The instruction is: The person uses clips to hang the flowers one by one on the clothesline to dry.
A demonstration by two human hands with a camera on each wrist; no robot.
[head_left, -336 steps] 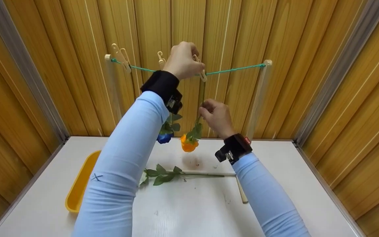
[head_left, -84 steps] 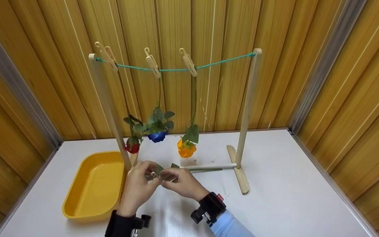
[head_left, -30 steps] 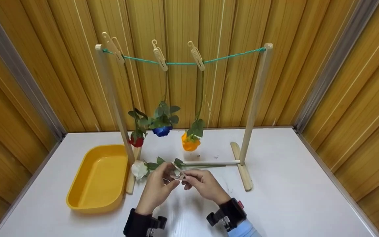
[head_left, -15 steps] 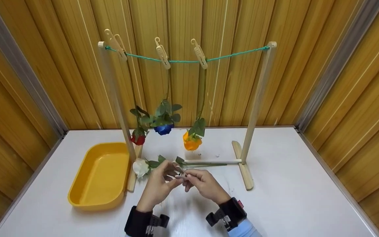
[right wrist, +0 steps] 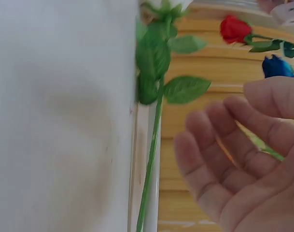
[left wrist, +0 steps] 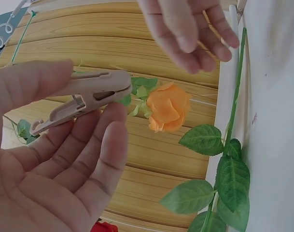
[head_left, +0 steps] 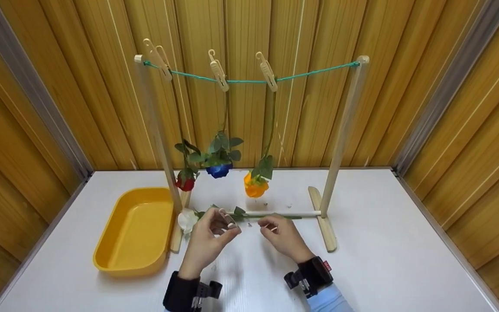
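My left hand (head_left: 209, 242) holds a beige clothespin (left wrist: 91, 94) between thumb and fingers, its clamping end pointing away from the palm. To its right, my right hand (head_left: 286, 236) is held with fingers loosely bent and nothing in them, close to the stem of a white rose (head_left: 187, 221). That rose lies on the table along the rack's bottom bar, its leaves (left wrist: 233, 179) partly behind the left hand in the head view. Upside down from the green line hang a red rose (head_left: 185, 181), a blue rose (head_left: 219, 169) and an orange rose (head_left: 256, 185), each pinned by a clothespin (head_left: 267, 73).
A wooden rack (head_left: 338, 143) carries the green line (head_left: 314, 71) between two posts. Left of it stands a yellow tray (head_left: 134, 236) on the white table (head_left: 383, 242). Wood-patterned walls (head_left: 319, 34) enclose the back and sides.
The orange rose now hangs from the line with both hands lowered. Both hands were at the clothespin half a second ago; the right hand has since moved off it to the right.
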